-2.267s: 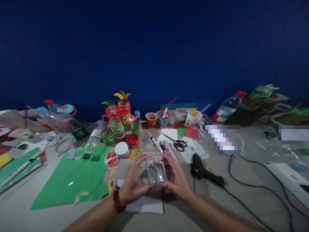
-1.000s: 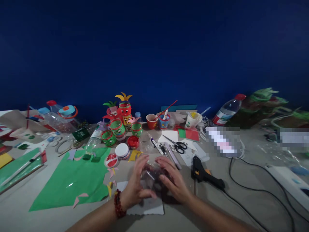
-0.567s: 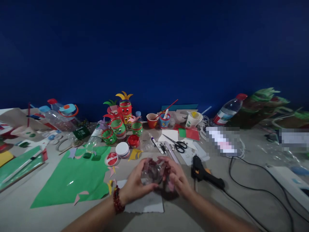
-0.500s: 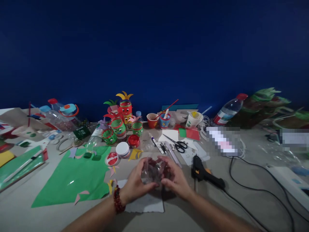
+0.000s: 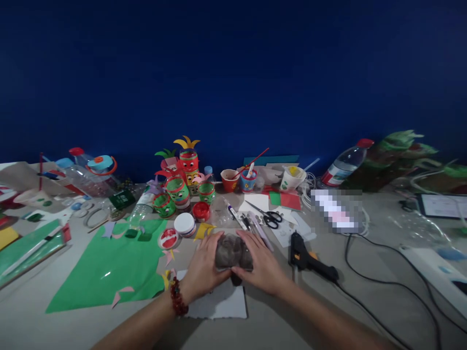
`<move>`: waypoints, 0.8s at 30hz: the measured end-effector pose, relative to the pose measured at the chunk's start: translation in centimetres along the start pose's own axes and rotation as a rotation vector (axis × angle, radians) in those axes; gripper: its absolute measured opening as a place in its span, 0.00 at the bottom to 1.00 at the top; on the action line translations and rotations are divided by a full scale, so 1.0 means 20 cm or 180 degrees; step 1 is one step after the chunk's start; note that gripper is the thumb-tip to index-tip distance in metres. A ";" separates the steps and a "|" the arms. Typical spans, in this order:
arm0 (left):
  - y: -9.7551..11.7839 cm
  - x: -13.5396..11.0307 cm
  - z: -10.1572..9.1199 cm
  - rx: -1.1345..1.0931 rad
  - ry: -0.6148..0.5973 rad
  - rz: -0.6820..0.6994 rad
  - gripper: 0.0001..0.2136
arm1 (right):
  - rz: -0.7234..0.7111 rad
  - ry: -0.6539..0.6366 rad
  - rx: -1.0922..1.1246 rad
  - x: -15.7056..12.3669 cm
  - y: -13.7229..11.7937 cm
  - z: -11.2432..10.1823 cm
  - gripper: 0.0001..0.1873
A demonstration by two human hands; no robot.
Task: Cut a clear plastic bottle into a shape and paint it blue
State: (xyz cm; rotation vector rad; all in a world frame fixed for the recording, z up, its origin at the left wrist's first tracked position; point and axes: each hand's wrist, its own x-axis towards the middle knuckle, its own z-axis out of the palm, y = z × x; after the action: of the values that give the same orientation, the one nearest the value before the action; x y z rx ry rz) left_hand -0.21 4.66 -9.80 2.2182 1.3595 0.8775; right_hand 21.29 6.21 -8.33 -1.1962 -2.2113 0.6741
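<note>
My left hand (image 5: 206, 260), with a red bead bracelet at the wrist, and my right hand (image 5: 260, 260) close round the two sides of a clear plastic piece (image 5: 234, 253). It looks like the cut-off part of a bottle, greyish and see-through, its exact shape partly hidden by my fingers. Both thumbs press its near edge. Below lies a white sheet of paper (image 5: 222, 301), partly covered by my left forearm. A black hot glue gun (image 5: 310, 260) rests right of my right hand. Black-handled scissors (image 5: 272, 218) and several pens (image 5: 237, 217) lie beyond my hands.
Green sheet (image 5: 105, 272) with paper scraps lies left. Open red paint pot (image 5: 201, 211), white jar (image 5: 185, 224) and decorated bottle cups (image 5: 177, 189) stand behind. Painted paper cups (image 5: 229, 181) line the back. A bottle (image 5: 346, 163) leans back right; the black cord (image 5: 379, 282) crosses the right side.
The plastic piece has been turned in my hands and shows a broader, flatter side. My fingers have shifted to its upper sides. The view has moved slightly.
</note>
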 end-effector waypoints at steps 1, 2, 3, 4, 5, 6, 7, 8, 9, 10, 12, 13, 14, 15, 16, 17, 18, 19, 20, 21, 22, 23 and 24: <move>0.00 0.00 0.00 0.0011 0.0006 -0.0043 0.40 | 0.0006 -0.0001 -0.0002 0.00 0.00 0.00 0.43; 0.00 0.00 0.00 0.0015 0.0005 -0.0079 0.41 | 0.0003 0.0005 0.0004 0.00 0.00 0.00 0.43; 0.00 0.00 0.00 0.0014 -0.0013 -0.0095 0.42 | -0.0009 0.0023 0.0014 0.00 0.00 0.00 0.42; 0.01 0.00 -0.01 0.0011 -0.0037 -0.0088 0.41 | -0.0025 0.0043 0.0026 0.00 0.00 0.01 0.42; 0.01 0.01 -0.01 0.0003 -0.0069 -0.0062 0.39 | -0.0045 0.0051 0.0041 -0.01 0.00 0.01 0.42; 0.01 0.01 -0.02 -0.0011 -0.0112 -0.0024 0.36 | -0.0066 0.0046 0.0054 -0.01 0.00 0.02 0.42; 0.02 0.02 -0.02 -0.0026 -0.0151 0.0012 0.33 | -0.0080 0.0023 0.0063 -0.01 0.00 0.02 0.41; 0.02 0.03 -0.03 -0.0038 -0.0180 0.0036 0.30 | -0.0080 -0.0009 0.0063 -0.01 0.00 0.03 0.41; 0.02 0.03 -0.03 -0.0046 -0.0195 0.0047 0.28 | -0.0068 -0.0043 0.0053 -0.01 0.00 0.04 0.41; 0.02 0.03 -0.03 -0.0051 -0.0194 0.0044 0.27 | -0.0055 -0.0069 0.0033 -0.01 0.00 0.04 0.40; 0.01 0.03 -0.02 -0.0052 -0.0186 0.0036 0.27 | -0.0042 -0.0076 -0.0036 -0.01 0.01 0.05 0.38; 0.00 0.03 -0.02 -0.0051 -0.0184 0.0034 0.28 | -0.0047 -0.0070 -0.0076 -0.02 0.01 0.06 0.38; 0.00 0.03 -0.01 -0.0045 -0.0183 0.0033 0.28 | -0.0064 -0.0067 -0.0114 -0.02 0.02 0.06 0.38; -0.01 0.03 0.00 -0.0037 -0.0188 0.0030 0.29 | -0.0080 -0.0072 -0.0146 -0.02 0.02 0.06 0.38; -0.01 0.02 0.00 -0.0030 -0.0192 0.0013 0.31 | -0.0083 -0.0079 -0.0172 -0.02 0.03 0.07 0.39; -0.02 0.02 0.00 -0.0029 -0.0193 -0.0017 0.33 | -0.0071 -0.0086 -0.0188 -0.02 0.03 0.07 0.40; -0.02 0.02 0.00 -0.0039 -0.0198 -0.0057 0.36 | -0.0053 -0.0089 -0.0196 -0.02 0.04 0.07 0.41; -0.02 0.02 0.00 -0.0060 -0.0208 -0.0095 0.39 | -0.0032 -0.0092 -0.0197 -0.02 0.04 0.07 0.43; -0.02 0.02 0.00 -0.0093 -0.0227 -0.0123 0.41 | -0.0011 -0.0096 -0.0191 -0.02 0.04 0.07 0.43; -0.02 0.03 -0.01 -0.0131 -0.0248 -0.0139 0.42 | 0.0006 -0.0097 -0.0182 -0.02 0.04 0.07 0.44; -0.02 0.03 -0.02 -0.0167 -0.0275 -0.0135 0.42 | 0.0008 -0.0103 -0.0173 -0.02 0.04 0.07 0.44; -0.01 0.03 -0.02 -0.0198 -0.0317 -0.0111 0.40 | 0.0004 -0.0109 -0.0166 -0.02 0.04 0.07 0.44; -0.01 0.04 -0.03 -0.0219 -0.0359 -0.0075 0.37 | -0.0006 -0.0110 -0.0163 -0.02 0.05 0.07 0.44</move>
State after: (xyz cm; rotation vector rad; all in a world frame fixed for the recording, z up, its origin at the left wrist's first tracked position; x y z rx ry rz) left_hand -0.42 5.47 -9.30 2.1609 1.2817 0.7669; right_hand 21.11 6.00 -10.05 -1.2159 -2.2706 0.6455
